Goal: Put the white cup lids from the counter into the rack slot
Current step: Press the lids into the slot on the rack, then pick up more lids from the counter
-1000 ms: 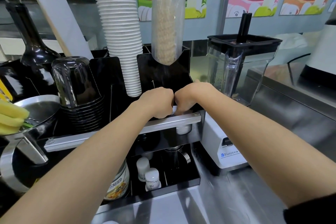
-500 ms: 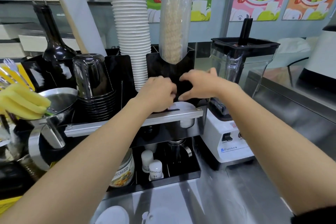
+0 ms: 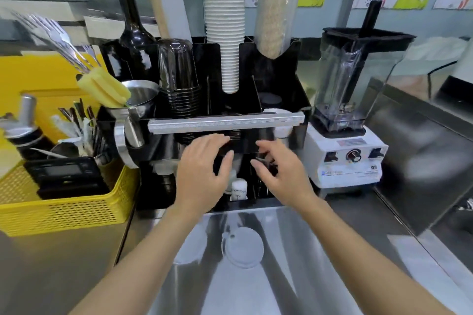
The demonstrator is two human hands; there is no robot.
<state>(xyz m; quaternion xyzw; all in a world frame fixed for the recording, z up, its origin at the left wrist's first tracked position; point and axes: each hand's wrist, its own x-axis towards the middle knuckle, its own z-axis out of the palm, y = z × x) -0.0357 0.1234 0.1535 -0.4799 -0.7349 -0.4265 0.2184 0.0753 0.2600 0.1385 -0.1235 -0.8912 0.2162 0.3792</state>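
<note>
A white cup lid [image 3: 244, 248] lies flat on the steel counter in front of me, with a second white lid [image 3: 190, 250] partly hidden under my left forearm. The black rack [image 3: 279, 89] stands behind them; white lids [image 3: 277, 113] sit in its right slot behind a metal bar [image 3: 225, 122]. My left hand [image 3: 204, 176] and my right hand [image 3: 279, 174] hover low in front of the rack, above the counter lids. Both hands are empty with fingers spread.
Tall stack of white paper cups [image 3: 224, 20] and a sleeve of cones [image 3: 275, 5] rise from the rack. A blender [image 3: 350, 110] stands right of it. A yellow basket [image 3: 64, 210] with tools, a steel jug [image 3: 138, 107] and a dark bottle [image 3: 130, 33] crowd the left.
Both hands have come down from the rack's right slot to just above the counter, and opened. White lids now sit in that slot. The camera tilted down, showing the lids on the counter.
</note>
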